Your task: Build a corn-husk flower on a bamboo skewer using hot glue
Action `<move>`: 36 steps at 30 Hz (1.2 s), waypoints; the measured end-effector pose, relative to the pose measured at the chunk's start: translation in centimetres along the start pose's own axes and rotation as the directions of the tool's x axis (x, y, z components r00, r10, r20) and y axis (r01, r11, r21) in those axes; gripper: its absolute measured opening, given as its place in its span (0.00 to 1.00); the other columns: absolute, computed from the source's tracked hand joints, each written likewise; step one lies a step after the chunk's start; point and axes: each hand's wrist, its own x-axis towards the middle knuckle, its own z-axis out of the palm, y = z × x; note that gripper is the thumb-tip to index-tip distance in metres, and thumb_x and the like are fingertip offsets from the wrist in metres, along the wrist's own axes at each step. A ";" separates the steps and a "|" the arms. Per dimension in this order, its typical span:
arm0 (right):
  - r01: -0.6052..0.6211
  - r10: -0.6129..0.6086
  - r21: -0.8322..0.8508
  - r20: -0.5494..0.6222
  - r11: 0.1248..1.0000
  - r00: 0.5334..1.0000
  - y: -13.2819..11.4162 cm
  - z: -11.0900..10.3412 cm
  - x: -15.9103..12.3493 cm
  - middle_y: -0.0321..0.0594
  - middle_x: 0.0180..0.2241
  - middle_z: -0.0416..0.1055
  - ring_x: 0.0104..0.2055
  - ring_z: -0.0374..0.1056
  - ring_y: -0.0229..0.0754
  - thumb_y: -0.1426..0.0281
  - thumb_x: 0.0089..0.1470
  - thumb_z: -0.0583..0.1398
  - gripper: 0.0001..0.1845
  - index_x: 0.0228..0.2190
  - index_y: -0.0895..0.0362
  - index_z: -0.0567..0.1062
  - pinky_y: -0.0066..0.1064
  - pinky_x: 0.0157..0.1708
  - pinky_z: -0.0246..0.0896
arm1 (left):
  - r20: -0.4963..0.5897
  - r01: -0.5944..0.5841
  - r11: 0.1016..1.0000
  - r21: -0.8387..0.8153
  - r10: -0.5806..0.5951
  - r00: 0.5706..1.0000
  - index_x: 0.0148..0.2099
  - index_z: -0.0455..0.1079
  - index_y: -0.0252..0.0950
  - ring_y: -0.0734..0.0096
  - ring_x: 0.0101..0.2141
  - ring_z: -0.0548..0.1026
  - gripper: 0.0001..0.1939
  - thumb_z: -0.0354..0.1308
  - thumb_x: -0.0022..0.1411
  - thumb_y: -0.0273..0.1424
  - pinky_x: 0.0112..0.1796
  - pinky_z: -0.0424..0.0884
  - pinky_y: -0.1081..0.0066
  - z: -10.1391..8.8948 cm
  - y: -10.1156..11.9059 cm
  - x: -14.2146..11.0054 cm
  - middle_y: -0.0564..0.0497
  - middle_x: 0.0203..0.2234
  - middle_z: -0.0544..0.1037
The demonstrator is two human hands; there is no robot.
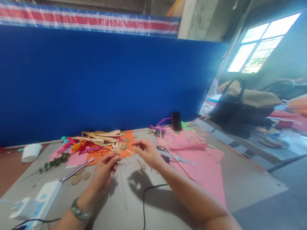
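Note:
My left hand [106, 167] is closed in a pinch round a thin wire stem [122, 188] that hangs down toward the table. Pale, straw-like strips [117, 147] fan out from the stem's top, just above my thumb and finger. To the right, my right hand [147, 153] is raised a little apart from them, its thumb and forefinger curled close together. Whatever may be between those fingertips is too small to make out. Below lie scattered pale scraps [142, 166]. Behind my hands, a bundle of dried pale husk strips [103, 136] rests across an orange sheet [129, 135].
Pink sheets [203, 172] cover the right side, with a phone [176, 121] at the back. On the left are a white cup [31, 152], a leafy sprig [55, 162], a pen [78, 169], wooden discs [76, 179] and a power strip [44, 199]. A blue panel [107, 80] borders the table.

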 end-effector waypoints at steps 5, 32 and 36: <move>0.084 -0.032 -0.646 0.091 0.759 0.995 -0.1 -5.2 1.6 0.42 0.33 0.74 0.32 0.67 0.39 0.67 0.51 0.59 0.09 0.34 0.58 0.75 0.29 0.33 0.58 | -0.038 0.012 0.998 -0.063 -0.014 0.999 0.30 0.72 0.32 0.83 0.13 0.63 0.17 0.72 0.39 0.34 0.12 0.53 0.83 -1.3 -0.1 0.2 0.50 0.20 0.78; -0.022 0.091 -0.243 0.278 0.970 0.956 -4.1 -1.3 -2.7 0.32 0.20 0.58 0.21 0.55 0.35 0.55 0.58 0.54 0.19 0.33 0.59 0.70 0.27 0.21 0.54 | 0.015 -0.030 0.979 -0.199 0.034 0.999 0.31 0.73 0.32 0.85 0.14 0.63 0.13 0.71 0.44 0.33 0.15 0.53 0.82 -1.8 0.8 0.0 0.51 0.20 0.78; 0.094 0.002 -0.330 0.278 0.939 0.961 -5.4 -0.8 -2.8 0.35 0.23 0.64 0.25 0.61 0.38 0.56 0.57 0.56 0.17 0.35 0.57 0.73 0.28 0.25 0.59 | 0.015 -0.030 0.977 -0.213 0.034 0.999 0.29 0.73 0.32 0.85 0.14 0.62 0.13 0.71 0.43 0.32 0.15 0.53 0.81 -1.6 1.3 -0.2 0.51 0.20 0.77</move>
